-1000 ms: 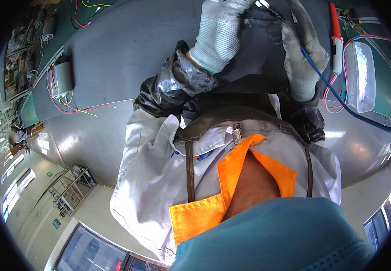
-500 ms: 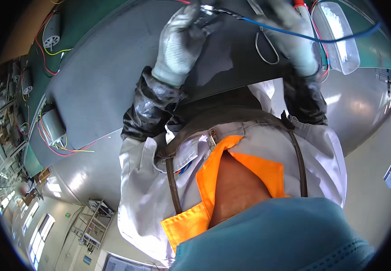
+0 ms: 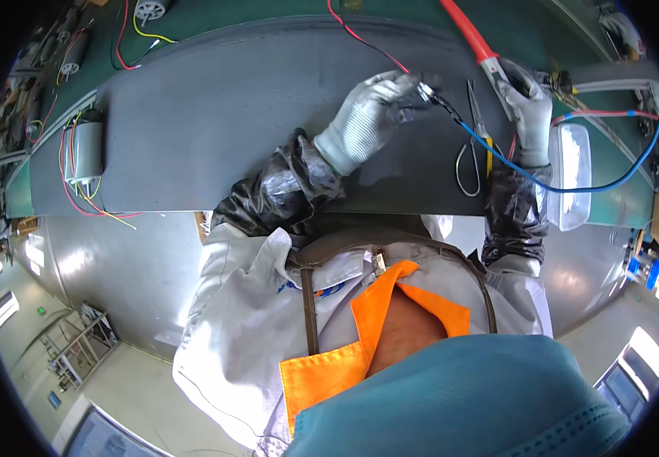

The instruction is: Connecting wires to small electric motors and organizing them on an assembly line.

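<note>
Left hand (image 3: 366, 114), gloved, pinching a small metal connector (image 3: 425, 91) on the dark tabletop mat (image 3: 215, 114), where red and blue wires (image 3: 497, 156) meet. Right hand (image 3: 529, 107) wrapped around a red-handled tool (image 3: 472, 39). Scissors (image 3: 472, 145) lying between both hands.

From my feed, a dark grey mat (image 3: 253, 114) covers the green workbench (image 3: 284, 11). Directly on the mat lie small metal scissors (image 3: 472, 145) near its right edge and a silver box-shaped unit (image 3: 84, 151) with yellow and red wires at its left end. A clear plastic container (image 3: 573, 177) sits just beside the mat's right edge.
</note>
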A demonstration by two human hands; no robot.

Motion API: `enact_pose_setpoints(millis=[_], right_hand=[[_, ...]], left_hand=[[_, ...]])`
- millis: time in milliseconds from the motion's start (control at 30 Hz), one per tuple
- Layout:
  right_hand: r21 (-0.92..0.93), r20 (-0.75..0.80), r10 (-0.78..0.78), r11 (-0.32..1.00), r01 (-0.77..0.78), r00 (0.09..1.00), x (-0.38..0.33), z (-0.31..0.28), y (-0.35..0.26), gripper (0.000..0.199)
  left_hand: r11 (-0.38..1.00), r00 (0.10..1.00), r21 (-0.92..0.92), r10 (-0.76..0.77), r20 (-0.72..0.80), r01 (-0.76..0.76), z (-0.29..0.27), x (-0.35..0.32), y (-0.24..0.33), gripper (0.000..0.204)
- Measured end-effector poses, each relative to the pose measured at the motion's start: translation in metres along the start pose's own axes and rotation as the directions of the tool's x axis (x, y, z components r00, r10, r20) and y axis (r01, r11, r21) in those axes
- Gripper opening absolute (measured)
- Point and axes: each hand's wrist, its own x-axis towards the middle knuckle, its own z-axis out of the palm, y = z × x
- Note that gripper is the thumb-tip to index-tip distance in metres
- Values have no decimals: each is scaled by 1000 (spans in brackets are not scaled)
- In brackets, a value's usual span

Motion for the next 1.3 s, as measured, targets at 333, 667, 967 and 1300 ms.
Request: enact_pose_setpoints(millis=[333, 667, 967, 1300], right_hand=[[-75, 335, 80, 996, -58, 939, 155, 44, 2, 39], [-502, 79, -33, 862, 68, 996, 74, 31, -35, 28], [-803, -10, -158, 590, 86, 987, -38, -73, 21, 54], [51, 740, -473, 748, 661, 479, -107, 25, -105, 24]], left_hand=[[998, 998, -14, -59, -29, 58, 7, 8, 2, 37], [995, 998, -87, -40, 49, 44, -12, -2, -8, 26], [990, 993, -90, -109, 41, 112, -13, 6, -20, 28], [854, 996, 517, 85, -15, -65, -25, 62, 1, 36]])
